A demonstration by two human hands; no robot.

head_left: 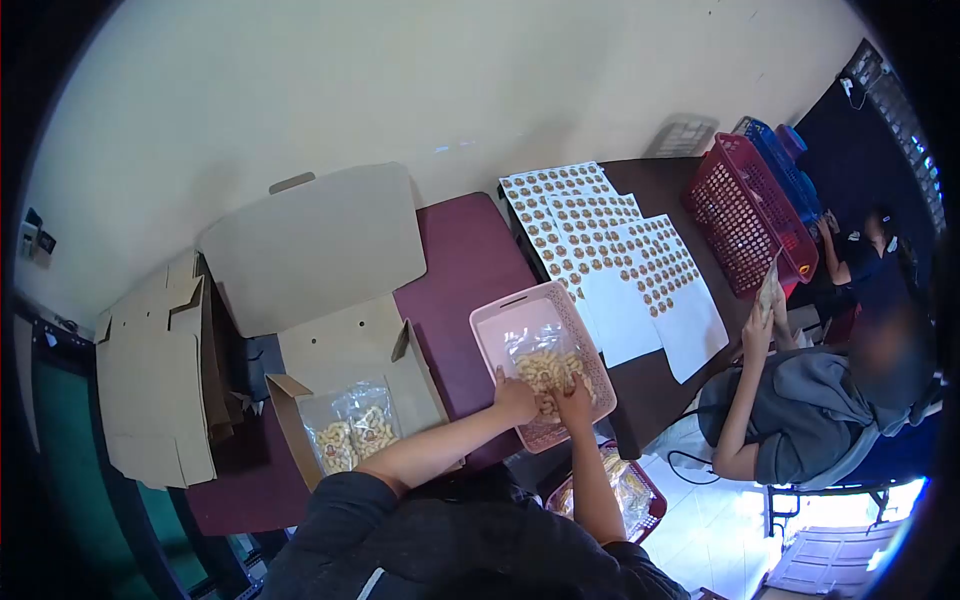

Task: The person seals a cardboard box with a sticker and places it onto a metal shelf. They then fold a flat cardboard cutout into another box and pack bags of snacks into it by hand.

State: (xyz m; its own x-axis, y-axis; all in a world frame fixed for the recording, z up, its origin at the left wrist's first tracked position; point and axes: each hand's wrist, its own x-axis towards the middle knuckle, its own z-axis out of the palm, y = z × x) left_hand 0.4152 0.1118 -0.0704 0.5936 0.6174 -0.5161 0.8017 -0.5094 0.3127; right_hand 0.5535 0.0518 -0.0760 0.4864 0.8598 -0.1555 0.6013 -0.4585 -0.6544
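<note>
A clear plastic bag of pale yellow, curled snacks lies in a pink plastic basket. My left hand is closed at the bag's lower left side. On its lower right, my right hand grips the bag with bent fingers. Parts of the bag under my fingers are hidden. To the left, an open cardboard box holds two similar snack bags, side by side near its front edge.
Sheets of round stickers lie behind the basket. Folded cardboard boxes stand at far left. A red basket is at back right; another basket with bags sits below. A co-worker at right holds a packet; another person is farther back.
</note>
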